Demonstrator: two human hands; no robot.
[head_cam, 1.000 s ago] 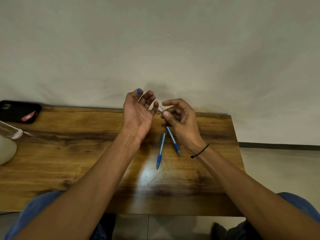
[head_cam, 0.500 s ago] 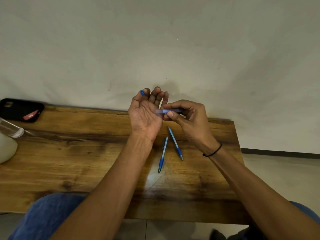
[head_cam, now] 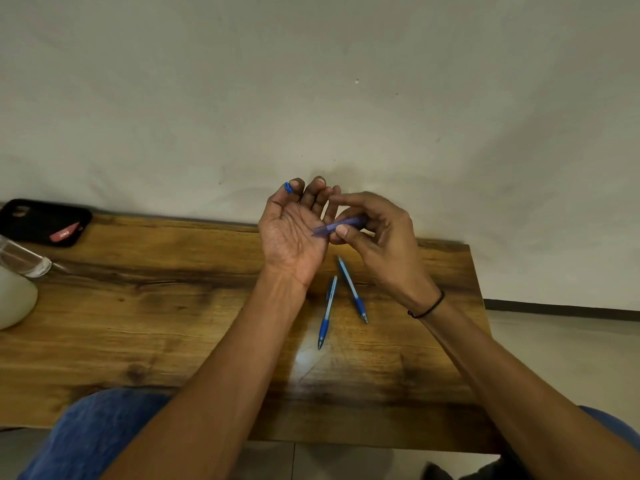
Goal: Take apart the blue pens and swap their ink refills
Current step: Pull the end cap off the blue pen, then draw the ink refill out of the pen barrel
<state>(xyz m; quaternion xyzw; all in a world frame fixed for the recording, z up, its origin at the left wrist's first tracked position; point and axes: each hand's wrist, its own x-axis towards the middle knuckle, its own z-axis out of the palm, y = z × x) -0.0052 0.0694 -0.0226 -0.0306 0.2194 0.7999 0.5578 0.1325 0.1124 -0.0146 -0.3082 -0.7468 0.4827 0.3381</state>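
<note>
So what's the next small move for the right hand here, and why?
Probably tip the barrel down so whatever is inside slides into the left hand. The right hand pinches the barrel with one end pointed at that upturned palm. The left thumb and forefinger pinch a small blue piece, so the palm is the free catching spot.

Table (head_cam: pixel 138 306) is showing wood grain, glossy glare patch. Pens (head_cam: pixel 327 311), barrel (head_cam: pixel 341 225) and cap (head_cam: pixel 287 187) are looking like smooth plastic, barrel translucent. Wall (head_cam: pixel 311 81) is reading matt, phone case (head_cam: pixel 41 220) matt black.
</note>
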